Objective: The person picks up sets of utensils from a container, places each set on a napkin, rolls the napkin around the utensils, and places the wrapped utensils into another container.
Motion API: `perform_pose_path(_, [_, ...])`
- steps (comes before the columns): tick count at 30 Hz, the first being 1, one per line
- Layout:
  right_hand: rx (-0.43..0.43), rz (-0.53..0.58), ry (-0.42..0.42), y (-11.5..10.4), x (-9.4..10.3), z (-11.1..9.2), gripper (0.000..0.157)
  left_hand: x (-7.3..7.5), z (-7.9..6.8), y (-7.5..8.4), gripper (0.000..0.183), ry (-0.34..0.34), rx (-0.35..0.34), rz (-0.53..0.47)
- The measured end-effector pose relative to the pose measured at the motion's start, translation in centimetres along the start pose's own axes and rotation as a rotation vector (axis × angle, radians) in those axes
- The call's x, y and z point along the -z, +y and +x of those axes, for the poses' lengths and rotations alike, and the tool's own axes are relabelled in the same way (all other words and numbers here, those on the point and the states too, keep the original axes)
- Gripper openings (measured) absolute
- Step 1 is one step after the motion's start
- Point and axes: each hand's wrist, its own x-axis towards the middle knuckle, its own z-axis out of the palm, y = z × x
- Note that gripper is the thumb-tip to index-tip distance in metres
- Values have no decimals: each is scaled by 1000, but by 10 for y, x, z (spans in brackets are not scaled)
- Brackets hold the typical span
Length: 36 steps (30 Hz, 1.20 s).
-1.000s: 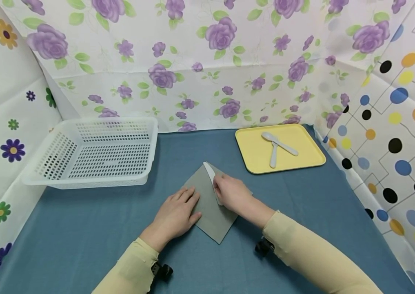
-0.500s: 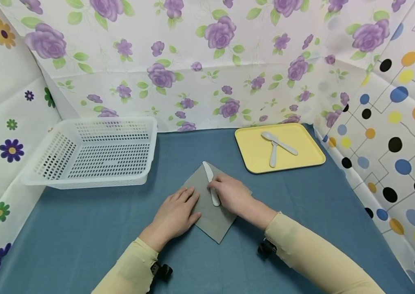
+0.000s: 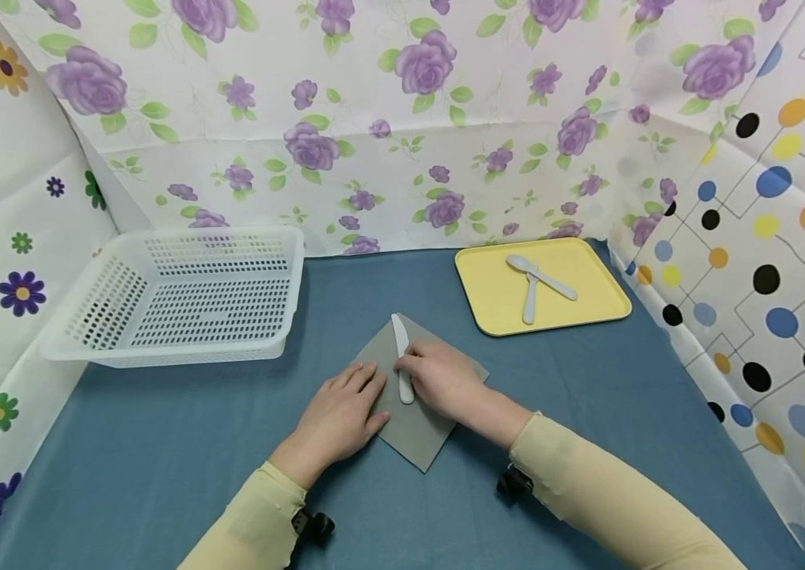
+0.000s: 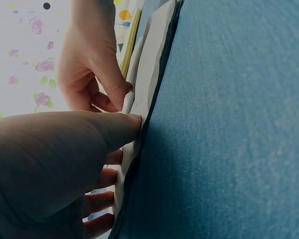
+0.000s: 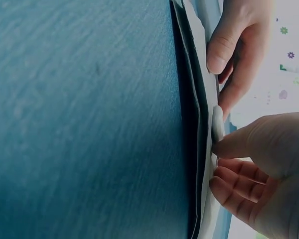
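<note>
A grey folded napkin lies cornerwise on the blue cloth, one corner toward the back. On it lies a white plastic knife, blade tip close to that far corner. My right hand pinches the knife at its middle between thumb and fingers; the right wrist view shows the thumb against the white handle. My left hand rests on the napkin's left side with its fingers extended. The left wrist view has its thumb lying at the edge of the napkin. The right fingers cover part of the knife.
A white perforated plastic basket stands at the back left. At the back right is a yellow tray bearing a white spoon crossed with another white utensil. Patterned sheets rise behind and on both sides.
The right hand has moved a little left with the knife, which has turned straighter and now lies over the middle of the napkin. The left hand has stayed in place.
</note>
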Motion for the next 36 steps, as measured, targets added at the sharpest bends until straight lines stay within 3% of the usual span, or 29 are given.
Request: perform_pose_path(36, [26, 51, -2, -1, 0, 1, 28, -1, 2, -3, 61, -28, 9, 2])
